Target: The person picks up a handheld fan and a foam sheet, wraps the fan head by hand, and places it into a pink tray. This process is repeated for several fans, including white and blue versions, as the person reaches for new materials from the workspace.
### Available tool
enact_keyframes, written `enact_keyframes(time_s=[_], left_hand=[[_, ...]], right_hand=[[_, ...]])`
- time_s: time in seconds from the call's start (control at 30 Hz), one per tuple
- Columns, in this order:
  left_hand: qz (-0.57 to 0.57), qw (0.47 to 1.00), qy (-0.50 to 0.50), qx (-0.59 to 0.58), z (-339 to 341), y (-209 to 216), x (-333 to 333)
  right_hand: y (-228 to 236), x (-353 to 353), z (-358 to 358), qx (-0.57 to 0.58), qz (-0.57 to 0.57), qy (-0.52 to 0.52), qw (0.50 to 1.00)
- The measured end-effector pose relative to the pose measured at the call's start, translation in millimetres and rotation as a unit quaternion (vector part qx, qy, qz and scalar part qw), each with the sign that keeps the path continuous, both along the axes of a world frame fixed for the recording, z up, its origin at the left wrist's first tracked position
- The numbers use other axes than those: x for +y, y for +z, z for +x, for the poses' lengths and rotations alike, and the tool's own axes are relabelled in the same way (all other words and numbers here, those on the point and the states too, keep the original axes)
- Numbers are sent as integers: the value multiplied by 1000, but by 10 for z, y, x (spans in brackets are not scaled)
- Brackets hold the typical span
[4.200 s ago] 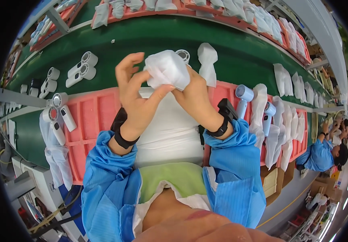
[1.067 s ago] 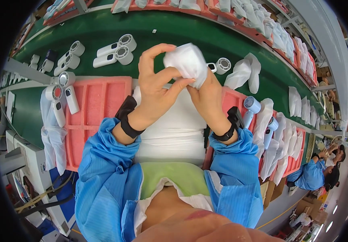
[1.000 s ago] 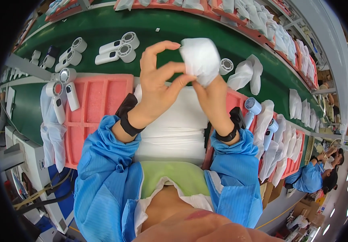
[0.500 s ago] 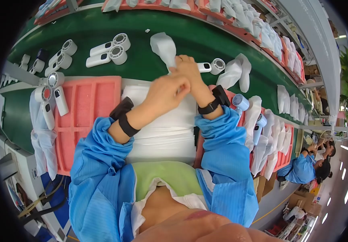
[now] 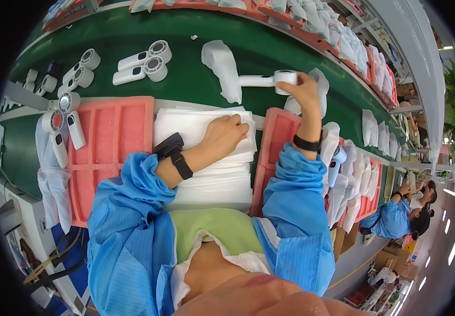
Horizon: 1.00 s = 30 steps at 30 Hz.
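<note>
My right hand reaches forward to the green belt, its thumb and fingers round the head of a white handheld fan. The fan's handle points left, close to a white-bagged item lying on the belt. My left hand rests on a stack of flat white bags in front of me. Its fingers are curled down onto the top bag; whether they pinch an edge is hidden.
Pink foam trays flank the stack, an open one on the left and one on the right. More white fans lie on the green belt. Bagged items fill the right side. A co-worker in blue is farther right.
My hands have parted. The right moved right and took hold of the white fan's head, turning it; the left drew back onto the bag stack. The bagged item has shifted slightly right.
</note>
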<state>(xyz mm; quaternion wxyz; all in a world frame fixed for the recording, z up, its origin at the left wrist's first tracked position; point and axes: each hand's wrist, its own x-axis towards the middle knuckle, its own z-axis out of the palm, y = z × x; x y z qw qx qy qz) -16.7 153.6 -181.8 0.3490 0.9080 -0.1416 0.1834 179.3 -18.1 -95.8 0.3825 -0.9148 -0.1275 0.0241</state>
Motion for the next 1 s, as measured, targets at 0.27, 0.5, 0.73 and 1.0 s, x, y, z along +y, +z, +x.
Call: enact_keyframes(time_s=[0.27,0.5,0.73,1.0], left_hand=[[-303,942,-90,112,174,456,542],[-441,875,-76,187,63,939,796],[-643,762,-29,70,-20,1100,805],[-452,890,20,-66,-144,1108,712]], right_hand=[[1061,-286,-874,-88,282,3,955],[994,202,-1042,-110,231,230,939],[610,801,-1215,-228,104,325,912],[496,1009,-1397,-275,-9,297,914]])
